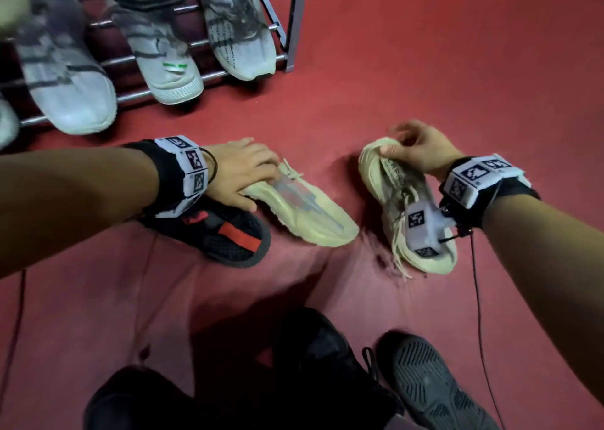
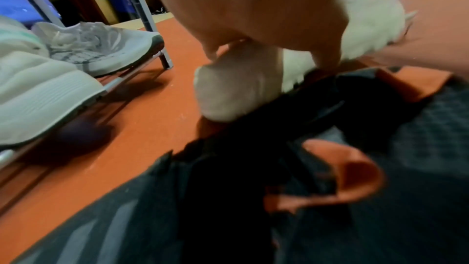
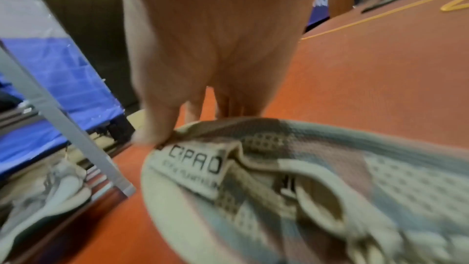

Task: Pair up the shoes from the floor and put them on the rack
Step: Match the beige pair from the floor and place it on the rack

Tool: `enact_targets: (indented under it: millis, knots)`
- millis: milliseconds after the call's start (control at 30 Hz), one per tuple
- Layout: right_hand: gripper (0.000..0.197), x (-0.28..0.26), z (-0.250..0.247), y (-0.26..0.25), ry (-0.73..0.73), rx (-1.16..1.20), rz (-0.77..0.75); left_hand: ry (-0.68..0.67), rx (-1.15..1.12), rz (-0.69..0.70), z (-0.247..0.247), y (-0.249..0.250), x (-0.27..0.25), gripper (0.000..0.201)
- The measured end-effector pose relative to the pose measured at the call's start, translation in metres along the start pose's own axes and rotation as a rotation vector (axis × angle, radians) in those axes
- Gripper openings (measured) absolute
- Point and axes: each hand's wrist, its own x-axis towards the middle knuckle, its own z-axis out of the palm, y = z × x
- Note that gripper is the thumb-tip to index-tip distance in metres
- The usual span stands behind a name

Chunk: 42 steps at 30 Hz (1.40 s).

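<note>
Two cream shoes gripped on the red floor (image 1: pixel 425 69), near the rack (image 1: pixel 295 20).

Left hand (image 1: pixel 240 168) clasps the left cream shoe (image 1: pixel 313 220) at its heel, toe pointing lower right; right hand (image 1: pixel 421 150) pinches the right cream shoe (image 1: pixel 389 181) by its collar, toe toward the person, tongue label partly reading "C?PAD".

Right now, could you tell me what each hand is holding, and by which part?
The left hand grips one cream sneaker at its heel end; the right hand pinches the matching cream sneaker by its heel collar.

left hand (image 1: pixel 240 168) gripping cream shoe (image 1: pixel 307 215), right hand (image 1: pixel 416 150) pinching its mate (image 1: pixel 392 187)
</note>
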Motion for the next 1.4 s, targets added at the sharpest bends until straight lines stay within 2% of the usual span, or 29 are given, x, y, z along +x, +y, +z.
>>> enact_targets:
  millis: [67, 133, 300, 367, 467, 567, 700, 800, 900, 967, 1100, 1167, 1267, 1400]
  knots:
    - [0.04, 0.008, -0.002, -0.011, 0.199, 0.114, -0.007, -0.057, -0.033, 0.079, 0.014, 0.001, -0.009, 0.048]
    - [0.042, 0.014, -0.002, -0.017, 0.253, 0.137, 0.024, -0.038, -0.105, 0.055, 0.015, 0.002, -0.016, 0.053]
    - [0.046, 0.001, 0.018, 0.005, 0.175, 0.153, 0.217, 0.091, -0.271, -0.156, 0.014, -0.005, -0.019, 0.079]
    - [0.056, -0.01, 0.029, 0.022, 0.129, 0.095, 0.31, 0.054, -0.33, -0.26, 0.014, -0.009, -0.018, 0.096]
    - [0.077, -0.025, 0.041, 0.045, 0.067, -0.119, 0.381, -0.07, -0.498, -0.416, 0.018, -0.014, -0.017, 0.117]
    - [0.09, -0.038, 0.053, 0.052, 0.035, -0.208, 0.42, -0.16, -0.644, -0.483, 0.025, -0.016, -0.015, 0.122]
    - [0.094, -0.041, 0.063, 0.048, 0.031, -0.355, 0.45, -0.159, -0.626, -0.536, 0.023, -0.019, -0.008, 0.116]
    - [0.1, -0.037, 0.065, 0.046, -0.022, -0.378, 0.496, -0.199, -0.617, -0.556, 0.019, -0.028, -0.002, 0.116]
    - [0.092, -0.034, 0.065, 0.046, -0.008, -0.345, 0.524, -0.207, -0.626, -0.607, 0.024, -0.033, 0.004, 0.099]
    - [0.082, -0.033, 0.067, 0.043, 0.05, -0.291, 0.523, -0.222, -0.597, -0.62, 0.025, -0.035, 0.007, 0.09]
    - [0.077, -0.022, 0.067, 0.045, 0.12, -0.058, 0.575, -0.248, -0.561, -0.571, 0.025, -0.038, 0.009, 0.075]
    - [0.071, -0.017, 0.067, 0.049, 0.134, 0.053, 0.601, -0.216, -0.636, -0.552, 0.025, -0.038, 0.008, 0.055]
    - [0.072, -0.016, 0.071, 0.053, 0.114, 0.131, 0.644, -0.163, -0.805, -0.522, 0.021, -0.035, 0.006, 0.037]
    - [0.066, -0.017, 0.085, 0.055, 0.043, 0.258, 0.645, -0.054, -0.833, -0.478, 0.008, -0.03, -0.001, 0.028]
